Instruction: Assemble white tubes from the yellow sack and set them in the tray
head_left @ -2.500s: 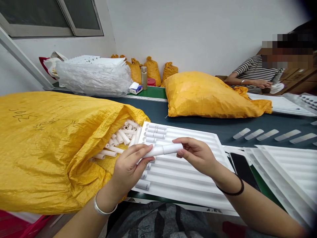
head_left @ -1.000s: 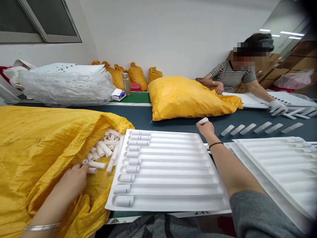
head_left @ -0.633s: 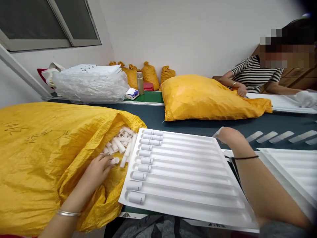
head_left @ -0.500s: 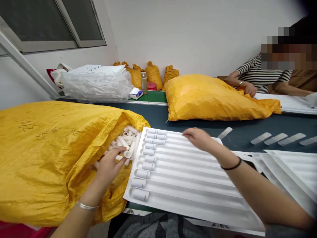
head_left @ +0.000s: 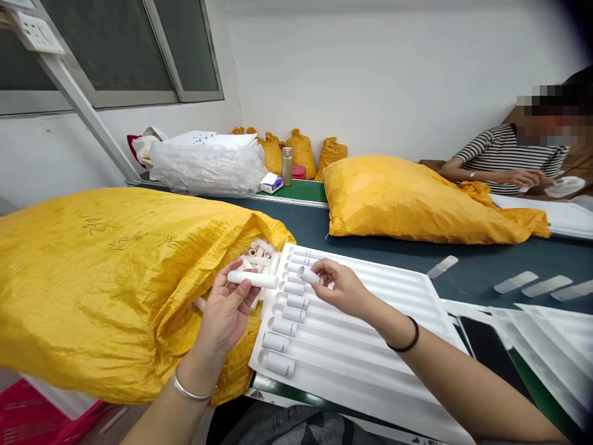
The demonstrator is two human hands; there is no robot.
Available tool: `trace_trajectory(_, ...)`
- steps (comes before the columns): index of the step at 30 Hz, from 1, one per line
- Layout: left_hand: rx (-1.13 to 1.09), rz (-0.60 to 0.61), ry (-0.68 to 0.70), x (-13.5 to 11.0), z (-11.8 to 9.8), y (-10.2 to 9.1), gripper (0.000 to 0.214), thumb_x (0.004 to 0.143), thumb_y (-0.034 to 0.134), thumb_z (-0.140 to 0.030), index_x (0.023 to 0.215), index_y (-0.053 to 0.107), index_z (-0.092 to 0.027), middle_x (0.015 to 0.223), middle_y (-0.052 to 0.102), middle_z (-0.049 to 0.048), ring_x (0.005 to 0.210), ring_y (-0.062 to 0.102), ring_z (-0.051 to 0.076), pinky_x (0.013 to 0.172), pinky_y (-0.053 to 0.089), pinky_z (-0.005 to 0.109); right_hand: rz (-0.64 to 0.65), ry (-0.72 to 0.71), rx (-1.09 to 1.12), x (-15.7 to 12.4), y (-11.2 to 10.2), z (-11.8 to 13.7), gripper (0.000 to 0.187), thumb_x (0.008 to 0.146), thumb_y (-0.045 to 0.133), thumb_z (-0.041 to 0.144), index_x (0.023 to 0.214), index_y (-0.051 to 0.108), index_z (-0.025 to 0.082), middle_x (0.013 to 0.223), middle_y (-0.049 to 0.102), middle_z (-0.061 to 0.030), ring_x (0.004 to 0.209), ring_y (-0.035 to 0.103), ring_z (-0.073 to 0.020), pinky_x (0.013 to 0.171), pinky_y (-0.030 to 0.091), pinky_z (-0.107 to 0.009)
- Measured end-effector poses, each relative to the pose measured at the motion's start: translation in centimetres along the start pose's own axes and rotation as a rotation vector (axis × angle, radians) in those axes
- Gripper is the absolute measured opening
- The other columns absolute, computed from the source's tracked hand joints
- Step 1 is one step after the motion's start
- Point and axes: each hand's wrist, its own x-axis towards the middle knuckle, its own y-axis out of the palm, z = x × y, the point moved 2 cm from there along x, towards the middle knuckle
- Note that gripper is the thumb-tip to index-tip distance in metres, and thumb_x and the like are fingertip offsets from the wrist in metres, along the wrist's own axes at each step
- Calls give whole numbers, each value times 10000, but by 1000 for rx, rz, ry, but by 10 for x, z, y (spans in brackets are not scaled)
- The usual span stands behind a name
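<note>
Held in my left hand is a plain white tube, lying roughly level at the mouth of the yellow sack. My right hand pinches a short printed sleeve, its open end turned toward the tube; a small gap separates the two. Beneath my right hand lies a white grooved tray. Printed sleeves sit at the left ends of its grooves. More white tubes fill the opening of the big yellow sack on my left.
A full orange sack lies across the table. Several clear-ended tubes rest at the right, beyond stacked trays and a black phone. A plastic-wrapped stack stands behind. A co-worker in a striped shirt sits at far right.
My left hand has lifted a white tube out of the sack. My right hand has moved left from the tray's far edge and now holds a printed sleeve. The view has shifted.
</note>
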Motion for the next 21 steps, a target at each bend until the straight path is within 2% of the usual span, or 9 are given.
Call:
trace_trajectory(3, -15, 37, -57, -4, 4, 5, 438, 644, 828, -230, 1027, 615, -225, 938, 702, -7, 825, 666, 83, 770, 541, 170, 122, -19, 567, -18, 1, 22, 296, 888, 542, 350, 1097, 579, 143, 804, 651, -47, 646, 625, -142, 604, 531, -277)
trace_trajectory(5, 63, 74, -32, -7, 8, 7, 419, 655, 824, -280, 1017, 624, -213, 902, 701, -2, 805, 665, 95, 763, 542, 189, 80, -25, 709, -25, -3, 27, 339, 896, 556, 379, 1139, 599, 148, 745, 635, -35, 635, 621, -146, 597, 534, -287)
trace_trajectory(7, 234, 106, 12, -9, 9, 7, 398, 683, 802, -335, 1015, 637, -191, 802, 688, -6, 720, 645, 91, 696, 531, 183, -75, -115, 586, -30, -16, 27, 302, 899, 573, 324, 1158, 626, 177, 853, 646, -63, 772, 638, -170, 678, 542, -306)
trace_trajectory(9, 425, 149, 29, -12, 9, 6, 385, 716, 772, -369, 1021, 652, -168, 702, 658, -13, 636, 603, 83, 614, 500, 171, -182, -278, 352, -35, -30, 27, 287, 900, 569, 221, 1177, 641, 216, 1055, 621, -94, 977, 610, -193, 817, 522, -330)
trace_trajectory(11, 538, 220, 2, -16, 8, 6, 385, 745, 740, -393, 1034, 665, -150, 667, 639, -10, 603, 574, 84, 571, 477, 174, -193, -421, 158, -41, -40, 28, 333, 899, 552, 144, 1210, 628, 238, 1142, 586, -97, 1071, 573, -190, 902, 488, -328)
trace_trajectory(13, 573, 306, -49, -20, 6, 8, 395, 763, 715, -412, 1051, 676, -144, 687, 645, 2, 601, 568, 91, 565, 476, 189, -182, -483, 78, -46, -46, 28, 363, 897, 558, 118, 1234, 598, 247, 1101, 604, -83, 1043, 585, -173, 897, 486, -304)
trace_trajectory(15, 597, 366, -68, -24, 4, 10, 391, 766, 712, -402, 1064, 686, -151, 716, 658, 10, 608, 568, 94, 567, 473, 194, -196, -480, 77, -50, -49, 28, 342, 889, 588, 133, 1210, 585, 250, 1049, 630, -66, 982, 606, -162, 861, 496, -285)
trace_trajectory(17, 632, 378, -20, -28, 2, 12, 365, 766, 720, -371, 1069, 696, -169, 756, 675, 16, 636, 579, 98, 580, 476, 193, -201, -435, 99, -53, -49, 26, 295, 887, 604, 162, 1167, 584, 252, 1001, 647, -52, 916, 621, -159, 815, 506, -279)
trace_trajectory(21, 790, 368, 260, -34, -3, 13, 289, 788, 712, -293, 1066, 705, -216, 829, 697, 15, 686, 608, 104, 608, 489, 188, -181, -294, 160, -57, -47, 20, 235, 887, 618, 240, 1121, 610, 240, 963, 655, -57, 844, 623, -166, 722, 514, -274)
